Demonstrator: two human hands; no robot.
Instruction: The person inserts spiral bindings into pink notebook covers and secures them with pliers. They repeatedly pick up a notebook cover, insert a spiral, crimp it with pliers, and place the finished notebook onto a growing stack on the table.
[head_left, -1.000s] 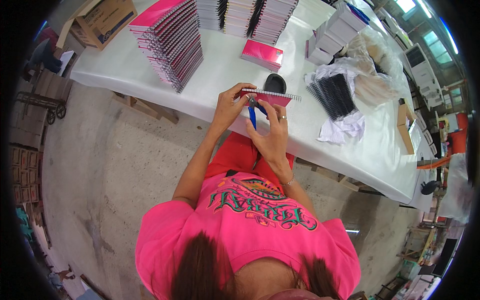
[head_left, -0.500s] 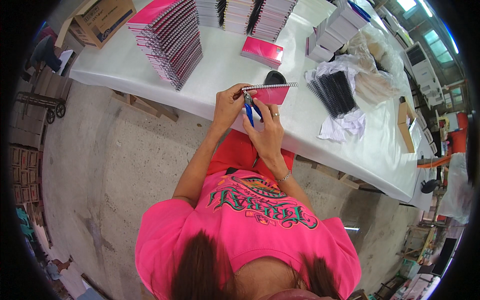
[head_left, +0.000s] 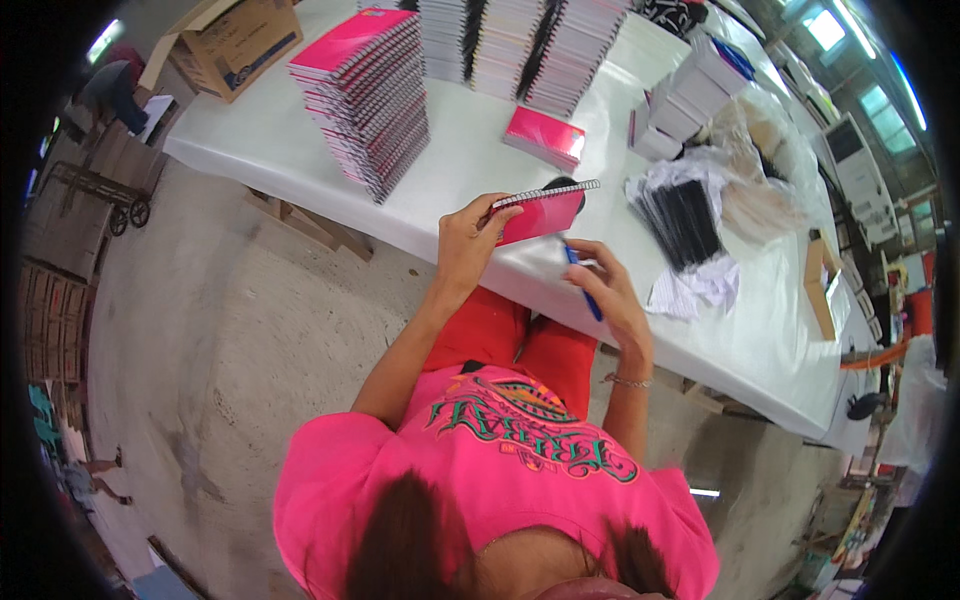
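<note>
My left hand (head_left: 472, 240) grips the left end of a small pink spiral notebook (head_left: 542, 214), whose wire coil runs along the far edge. The notebook is held above the near edge of the table, partly covering a black round object (head_left: 578, 190). Apart from the notebook, to its lower right, my right hand (head_left: 612, 287) is closed round blue-handled pliers or cutters (head_left: 584, 283); their metal jaws are blurred. Beyond the notebook lies a short pile of pink pads (head_left: 545, 138).
A tall stack of pink spiral notebooks (head_left: 362, 105) stands to the left on the white-covered table (head_left: 470, 150), with more stacks (head_left: 575, 60) behind. Black binding coils (head_left: 682, 225) lie on white wrapping at right. A cardboard box (head_left: 232, 45) sits far left; a person (head_left: 115, 90) is beyond it.
The pliers have come away from the left end of the notebook's coil and moved right with my right hand. My left hand still holds the notebook, now tilted more.
</note>
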